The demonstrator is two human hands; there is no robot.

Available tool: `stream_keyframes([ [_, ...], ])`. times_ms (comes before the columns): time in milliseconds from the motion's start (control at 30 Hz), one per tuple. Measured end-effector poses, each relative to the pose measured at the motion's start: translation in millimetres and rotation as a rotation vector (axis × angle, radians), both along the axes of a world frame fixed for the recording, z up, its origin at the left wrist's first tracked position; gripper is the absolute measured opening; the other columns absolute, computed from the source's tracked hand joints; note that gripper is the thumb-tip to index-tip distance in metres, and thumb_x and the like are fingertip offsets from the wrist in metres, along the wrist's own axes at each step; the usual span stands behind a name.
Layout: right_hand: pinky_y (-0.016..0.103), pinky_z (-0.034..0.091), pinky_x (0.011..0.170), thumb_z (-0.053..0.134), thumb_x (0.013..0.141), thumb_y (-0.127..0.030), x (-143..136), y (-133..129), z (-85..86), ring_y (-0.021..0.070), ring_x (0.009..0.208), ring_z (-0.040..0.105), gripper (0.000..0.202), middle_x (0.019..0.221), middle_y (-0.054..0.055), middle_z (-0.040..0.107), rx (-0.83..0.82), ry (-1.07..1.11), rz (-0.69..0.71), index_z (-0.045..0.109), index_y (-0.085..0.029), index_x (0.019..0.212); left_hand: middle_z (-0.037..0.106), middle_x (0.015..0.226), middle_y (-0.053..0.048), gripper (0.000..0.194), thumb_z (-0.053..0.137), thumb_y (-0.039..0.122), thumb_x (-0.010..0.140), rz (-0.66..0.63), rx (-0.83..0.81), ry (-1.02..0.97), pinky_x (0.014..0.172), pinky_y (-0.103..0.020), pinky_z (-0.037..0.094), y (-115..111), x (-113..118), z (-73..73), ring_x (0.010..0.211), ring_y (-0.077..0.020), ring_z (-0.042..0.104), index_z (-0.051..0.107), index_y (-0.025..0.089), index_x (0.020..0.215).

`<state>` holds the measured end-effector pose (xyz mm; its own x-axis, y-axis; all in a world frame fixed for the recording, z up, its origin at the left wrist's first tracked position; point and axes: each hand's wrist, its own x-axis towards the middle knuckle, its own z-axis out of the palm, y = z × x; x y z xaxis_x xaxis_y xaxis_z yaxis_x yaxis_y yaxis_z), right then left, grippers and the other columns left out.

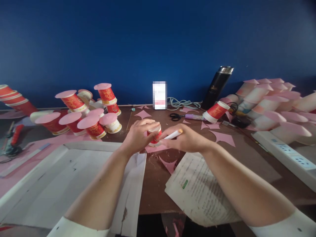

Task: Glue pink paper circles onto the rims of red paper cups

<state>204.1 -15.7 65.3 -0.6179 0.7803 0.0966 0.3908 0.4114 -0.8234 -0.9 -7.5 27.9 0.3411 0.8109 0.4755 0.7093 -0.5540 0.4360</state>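
Note:
In the middle of the table, a red patterned paper cup [155,137] stands on a piece of pink paper [158,149]. My left hand [140,135] is closed around the cup's left side and top, holding it in place. A white pen [172,134] with an orange end is gripped in my right hand [186,138], just right of the cup. Its tip is hidden near the cup's foot, so I cannot tell whether it touches the paper. Pink offcuts [169,164] lie close by.
Red cups with pink discs [92,121] cluster at left; more capped cups [271,102] fill the right. Behind are scissors [176,116], a black flask [217,87] and a lying cup [216,112]. A white tray [69,174], printed sheets [199,191] and a power strip [283,154] lie nearer.

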Motion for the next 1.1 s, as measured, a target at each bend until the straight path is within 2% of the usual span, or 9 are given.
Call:
stream_keyframes([
  [33, 0.022, 0.033, 0.048, 0.065, 0.077, -0.036, 5.4, 2.9, 3.0, 0.0091, 0.055, 0.047, 0.02, 0.065, -0.001, 0.061, -0.019, 0.08, 0.007, 0.071, -0.019, 0.084, 0.063, 0.122, -0.003, 0.036, 0.051, 0.049, 0.087, -0.006, 0.008, -0.003, 0.101, -0.044, 0.041, 0.3, 0.2, -0.4, 0.115, -0.023, 0.055, 0.066, 0.03, 0.113],
  [100, 0.022, 0.029, 0.043, 0.062, 0.08, -0.039, 14.3, 9.6, 6.1, 0.0074, 0.047, 0.041, 0.024, 0.057, -0.002, 0.057, -0.043, 0.27, -0.071, 0.072, -0.018, 0.087, 0.064, 0.121, -0.003, 0.035, 0.054, 0.048, 0.085, -0.017, 0.018, -0.032, 0.099, -0.043, 0.042, 0.8, -0.7, -0.4, 0.114, -0.0227, 0.056, 0.066, 0.029, 0.112],
  [167, 0.022, 0.026, 0.041, 0.058, 0.083, -0.039, 18.9, 16.9, 4.6, 0.0065, 0.044, 0.037, 0.025, 0.054, -0.003, 0.052, -0.032, 0.477, -0.165, 0.071, -0.019, 0.087, 0.065, 0.119, -0.003, 0.036, 0.056, 0.047, 0.085, 0.029, 0.055, -0.119, 0.098, -0.041, 0.044, 1.0, -3.9, 1.0, 0.112, -0.0217, 0.057, 0.064, 0.028, 0.114],
  [233, 0.022, 0.025, 0.041, 0.058, 0.083, -0.038, 19.4, 23.9, -0.7, 0.0061, 0.045, 0.036, 0.024, 0.054, -0.003, 0.049, 0.009, 0.612, -0.291, 0.071, -0.018, 0.084, 0.064, 0.121, -0.004, 0.039, 0.055, 0.046, 0.085, 0.17, 0.139, -0.242, 0.098, -0.04, 0.045, 1.4, -9.7, 3.4, 0.113, -0.021, 0.057, 0.061, 0.027, 0.119],
  [333, 0.022, 0.025, 0.042, 0.059, 0.082, -0.038, 16.6, 32.2, -10.6, 0.0064, 0.046, 0.036, 0.024, 0.056, -0.003, 0.048, 0.032, 0.682, -0.423, 0.071, -0.017, 0.084, 0.06, 0.126, -0.006, 0.043, 0.053, 0.045, 0.087, 0.422, 0.321, -0.384, 0.099, -0.04, 0.044, 3.4, -20.3, 6.3, 0.115, -0.0214, 0.056, 0.056, 0.025, 0.126],
  [433, 0.022, 0.026, 0.043, 0.06, 0.081, -0.039, 14.5, 35.3, -16.5, 0.0071, 0.048, 0.038, 0.026, 0.059, -0.002, 0.05, 0.02, 0.665, -0.461, 0.071, -0.016, 0.088, 0.06, 0.126, -0.008, 0.045, 0.054, 0.044, 0.086, 0.518, 0.412, -0.376, 0.098, -0.04, 0.045, 6.1, -26.8, 5.9, 0.116, -0.0226, 0.055, 0.055, 0.023, 0.126],
  [700, 0.022, 0.034, 0.045, 0.056, 0.084, -0.043, 10.0, 30.4, -19.3, 0.009, 0.049, 0.045, 0.033, 0.066, 0.003, 0.06, 0.053, 0.423, -0.503, 0.07, -0.017, 0.099, 0.058, 0.128, -0.011, 0.05, 0.061, 0.038, 0.082, 0.538, 0.443, -0.26, 0.101, -0.042, 0.041, 17.2, -28.9, -7.7, 0.119, -0.0257, 0.052, 0.052, 0.02, 0.128],
  [833, 0.022, 0.036, 0.044, 0.056, 0.083, -0.044, 6.3, 31.8, -26.3, 0.0088, 0.048, 0.045, 0.032, 0.067, 0.003, 0.062, 0.067, 0.4, -0.491, 0.071, -0.019, 0.097, 0.058, 0.126, -0.013, 0.05, 0.06, 0.033, 0.082, 0.564, 0.394, -0.241, 0.101, -0.04, 0.041, 29.3, -32.8, -18.5, 0.118, -0.0259, 0.052, 0.052, 0.017, 0.129],
  [1100, 0.023, 0.04, 0.048, 0.058, 0.082, -0.042, 3.1, 34.0, -34.1, 0.0096, 0.052, 0.049, 0.03, 0.069, 0.002, 0.064, 0.088, 0.402, -0.459, 0.071, -0.02, 0.097, 0.058, 0.125, -0.011, 0.047, 0.06, 0.03, 0.081, 0.503, 0.275, -0.199, 0.103, -0.039, 0.042, 40.5, -22.3, -31.1, 0.119, -0.025, 0.052, 0.053, 0.02, 0.127],
])
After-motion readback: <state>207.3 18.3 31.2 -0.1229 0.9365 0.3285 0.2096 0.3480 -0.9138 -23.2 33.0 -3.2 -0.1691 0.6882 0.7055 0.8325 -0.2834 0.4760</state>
